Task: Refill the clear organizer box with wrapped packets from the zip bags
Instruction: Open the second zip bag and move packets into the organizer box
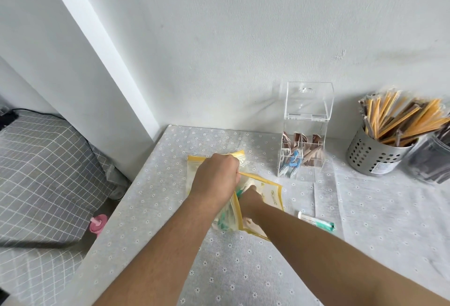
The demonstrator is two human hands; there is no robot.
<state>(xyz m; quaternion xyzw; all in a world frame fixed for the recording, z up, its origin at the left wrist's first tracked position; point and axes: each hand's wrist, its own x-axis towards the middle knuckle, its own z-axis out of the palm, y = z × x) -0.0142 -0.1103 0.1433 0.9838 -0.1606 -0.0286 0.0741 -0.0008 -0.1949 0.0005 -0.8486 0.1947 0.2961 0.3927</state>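
Observation:
A clear organizer box (304,120) stands near the wall with its lid up; brown and blue wrapped packets lie in its lower compartments. Yellow-edged zip bags (270,193) lie on the table in front of me. My left hand (215,178) grips the yellow rim of one bag and holds it up. My right hand (249,200) reaches into that bag's mouth, so its fingers are hidden. Green-and-white packets show through the bag. One green-and-white wrapped packet (316,221) lies loose on the cloth to the right.
A perforated metal cup (372,157) full of yellow and brown wrapped sticks stands at the right, with a dark bag (431,159) beside it. The table (243,269) has a daisy-print cloth. A grey checked bed (43,172) and a pink item (98,224) lie left.

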